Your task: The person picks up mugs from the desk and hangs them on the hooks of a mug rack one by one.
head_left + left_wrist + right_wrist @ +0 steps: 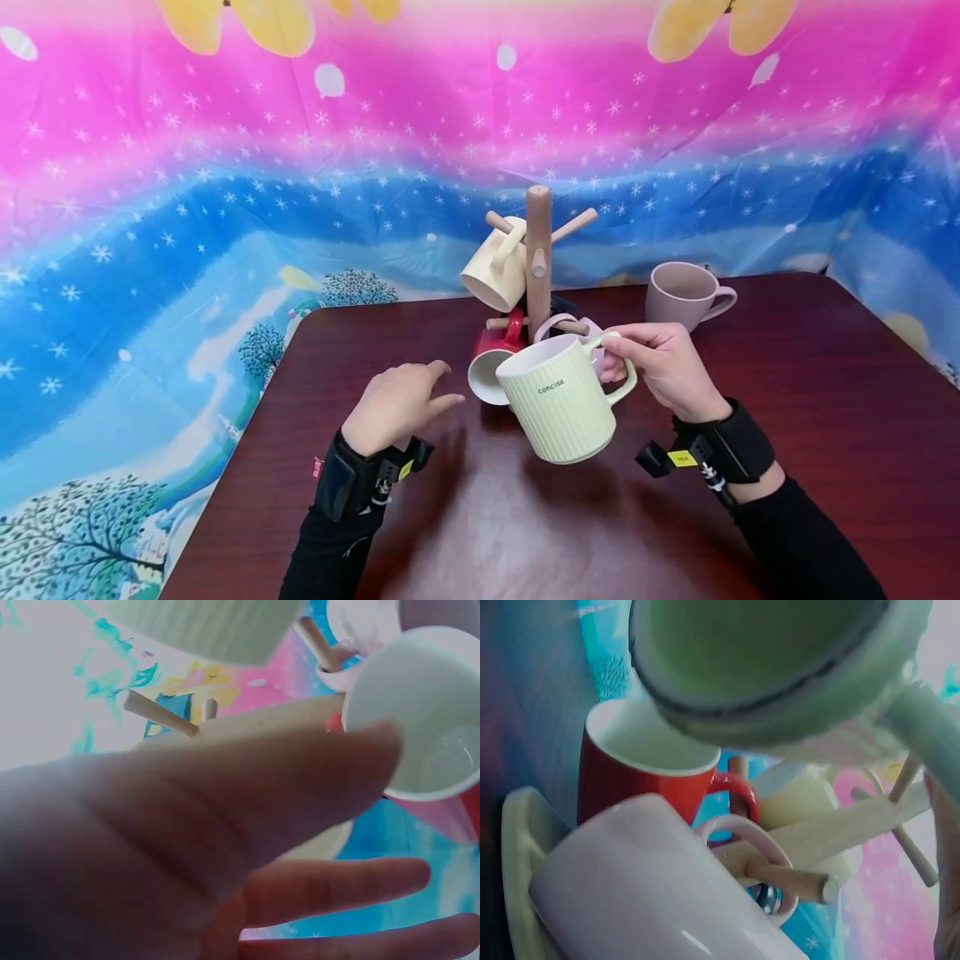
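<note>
My right hand (663,367) pinches the handle of a ribbed pale green mug (562,408) lettered "concise". The mug is held tilted above the table, in front of a wooden mug tree (538,292). My left hand (393,408) is held to the left of the tree, thumb and fingers apart, with nothing in it. On the tree hang a cream mug (487,271) at upper left, a red mug (491,340) with a white inside below it, and a pale pink mug (645,885) at lower right. In the head view the green mug partly covers the pink one.
A taupe mug (678,296) stands upright at the back right of the dark red table (810,400). A bare upper peg (576,225) sticks out to the right of the post, and another short peg (537,264) points forward. Behind hangs a patterned cloth (420,167).
</note>
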Demonstrator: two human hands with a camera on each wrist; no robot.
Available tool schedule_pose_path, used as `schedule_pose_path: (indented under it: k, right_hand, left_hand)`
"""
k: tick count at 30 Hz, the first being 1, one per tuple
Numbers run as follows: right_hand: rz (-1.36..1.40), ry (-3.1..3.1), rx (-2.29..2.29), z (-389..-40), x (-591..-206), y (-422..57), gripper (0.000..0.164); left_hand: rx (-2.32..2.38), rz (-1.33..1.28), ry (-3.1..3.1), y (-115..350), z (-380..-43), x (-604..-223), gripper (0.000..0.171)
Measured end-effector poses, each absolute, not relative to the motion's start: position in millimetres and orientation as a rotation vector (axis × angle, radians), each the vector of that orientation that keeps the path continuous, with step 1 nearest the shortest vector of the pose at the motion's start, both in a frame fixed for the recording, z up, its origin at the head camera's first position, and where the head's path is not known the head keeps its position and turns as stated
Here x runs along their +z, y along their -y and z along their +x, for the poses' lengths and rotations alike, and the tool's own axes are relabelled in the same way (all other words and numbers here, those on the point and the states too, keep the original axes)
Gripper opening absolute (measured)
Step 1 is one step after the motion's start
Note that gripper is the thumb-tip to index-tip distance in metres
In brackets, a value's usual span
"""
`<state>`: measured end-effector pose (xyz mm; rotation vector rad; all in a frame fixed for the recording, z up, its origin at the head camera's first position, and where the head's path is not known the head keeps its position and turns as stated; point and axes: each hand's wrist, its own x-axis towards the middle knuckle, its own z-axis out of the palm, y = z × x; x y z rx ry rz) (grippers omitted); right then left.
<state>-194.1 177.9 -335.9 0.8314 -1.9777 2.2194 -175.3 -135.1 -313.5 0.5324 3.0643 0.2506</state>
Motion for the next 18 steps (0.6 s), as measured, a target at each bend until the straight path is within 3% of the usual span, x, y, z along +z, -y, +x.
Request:
schedule_pose_path:
  k: [4,8,12,16,18]
  right_hand:
    - [0.746,1.994,2.192,-188.8,-333.3,-173.6,0.021]
    - [0.718,1.958,2.208,-181.7,-329.6,-168.3,0.020]
    - [0.780,1.887,2.217,-173.5,-326.3,-162.8,0.020]
    - [0.815,1.846,2.148,-165.7,-325.7,-155.5,0.020]
    - [0.805,1.852,2.091,-163.3,-326.1,-152.3,0.020]
  left_hand:
    - [0.421,0.558,-3.106,133.4,-174.4,-309.4,0.035]
    - [0.958,0.514,-3.013,128.5,-173.1,-304.3,0.032]
    - [1.414,0.587,-2.733,118.0,-169.2,-303.0,0.050]
    - [1.521,0.750,-2.521,104.6,-166.3,-308.6,0.077]
    - [1.580,0.763,-2.456,98.9,-165.6,-312.4,0.083]
